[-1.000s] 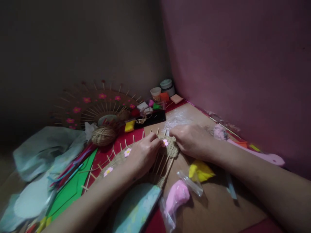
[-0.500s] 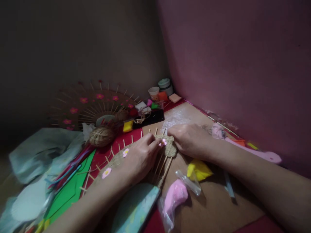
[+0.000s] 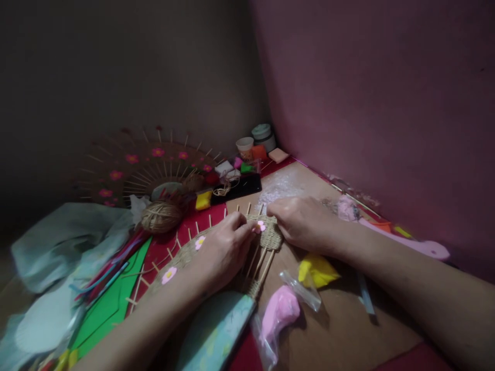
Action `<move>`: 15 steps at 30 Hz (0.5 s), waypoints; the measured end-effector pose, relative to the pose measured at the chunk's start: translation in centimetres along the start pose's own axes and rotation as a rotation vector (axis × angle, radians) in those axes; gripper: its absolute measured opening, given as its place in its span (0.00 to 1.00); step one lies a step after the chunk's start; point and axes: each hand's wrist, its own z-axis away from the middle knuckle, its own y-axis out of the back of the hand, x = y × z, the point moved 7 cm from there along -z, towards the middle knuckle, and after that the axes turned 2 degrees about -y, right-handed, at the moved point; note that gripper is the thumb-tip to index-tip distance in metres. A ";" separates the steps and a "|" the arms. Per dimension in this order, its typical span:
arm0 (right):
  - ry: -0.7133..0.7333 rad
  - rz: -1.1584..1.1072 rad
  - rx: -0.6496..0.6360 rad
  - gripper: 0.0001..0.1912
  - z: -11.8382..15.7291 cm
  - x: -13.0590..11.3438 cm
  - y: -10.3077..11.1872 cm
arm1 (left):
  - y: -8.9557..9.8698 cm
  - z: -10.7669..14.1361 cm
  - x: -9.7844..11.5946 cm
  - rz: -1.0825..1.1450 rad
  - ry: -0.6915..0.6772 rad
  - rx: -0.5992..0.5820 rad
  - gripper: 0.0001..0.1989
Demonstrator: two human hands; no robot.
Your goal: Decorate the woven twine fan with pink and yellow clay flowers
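A fan-shaped woven piece [image 3: 269, 238] with thin sticks lies at the middle, pink clay flowers along its band. My left hand [image 3: 228, 247] rests over the weave, its thumb and finger pressed at the pink flower [image 3: 259, 226] near the right end. At the band's right edge, my right hand [image 3: 296, 221] has its fingers closed on the woven edge; the fingertips are partly hidden. Below the sticks is a light blue painted panel [image 3: 218, 327]. Pink clay [image 3: 280, 309] in a plastic bag and yellow clay [image 3: 317, 271] lie just right of it.
Behind on the left stands a finished-looking fan [image 3: 158, 153] with red-pink flowers. A twine ball [image 3: 160, 216], black phone [image 3: 243, 188], paper cup [image 3: 245, 148] and lidded jar [image 3: 263, 136] lie further back. A pink plastic tool [image 3: 421, 246] is beside the wall.
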 end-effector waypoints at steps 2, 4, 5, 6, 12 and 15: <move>0.003 -0.001 -0.002 0.10 0.0 0.0 0.0 | 0.1 0.2 -0.2 0.023 0.022 0.022 0.16; 0.003 -0.002 -0.002 0.10 0.1 0.0 0.0 | -0.1 0.4 -0.2 0.011 0.012 0.028 0.15; 0.001 -0.002 -0.001 0.10 0.1 0.0 -0.1 | -0.2 0.4 -0.1 0.000 -0.003 0.028 0.15; 0.000 -0.002 0.000 0.10 0.1 0.1 -0.1 | -0.3 0.5 0.0 -0.012 -0.016 0.030 0.15; -0.006 0.002 0.000 0.11 0.0 0.1 -0.1 | -1.2 0.4 0.2 -0.080 -0.052 0.015 0.15; -0.012 0.003 0.000 0.10 0.0 0.1 -0.1 | -0.9 0.3 0.2 -0.093 -0.051 -0.001 0.15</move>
